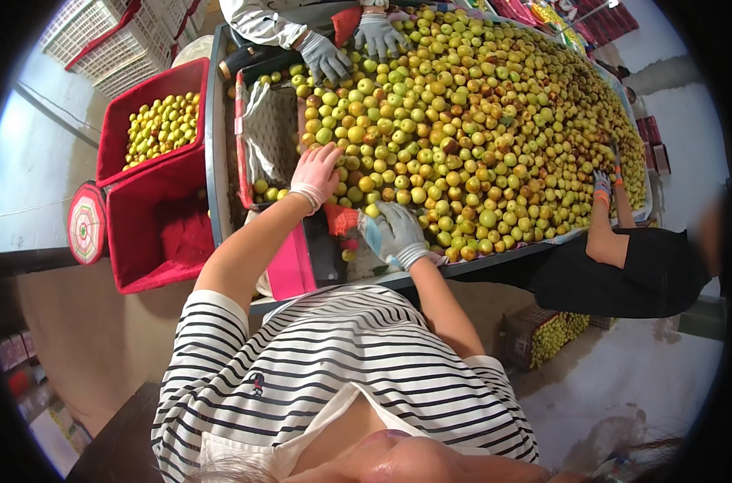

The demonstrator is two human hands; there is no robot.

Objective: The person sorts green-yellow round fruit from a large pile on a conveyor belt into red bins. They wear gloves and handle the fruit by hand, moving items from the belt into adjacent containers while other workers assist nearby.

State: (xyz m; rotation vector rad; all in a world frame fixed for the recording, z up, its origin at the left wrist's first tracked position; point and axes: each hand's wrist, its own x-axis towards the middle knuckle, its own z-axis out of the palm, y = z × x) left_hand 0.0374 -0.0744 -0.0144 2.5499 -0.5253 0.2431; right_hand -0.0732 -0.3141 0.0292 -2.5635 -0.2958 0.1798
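A broad heap of yellow-green jujube fruits (462, 121), some with brown patches, covers the sorting table. My left hand (316, 175), in a pale fingerless-looking glove, lies at the heap's left edge with its fingertips on the fruits; whether it holds one is hidden. My right hand (396, 232), in a grey work glove, rests at the near edge of the heap, a yellow-green fruit (372, 211) by its fingers. Left of the heap lies an open-topped, red-edged crate (240, 142) with a dimpled liner (272, 133) and a few fruits.
Two red-lined bins (160, 238) stand at left, the far one holding fruits. A co-worker's gloved hands (325, 57) work across the table; another co-worker's (601, 184) are at far right. Near me lies a pink box (292, 268). Stacked white crates (121, 54) stand behind.
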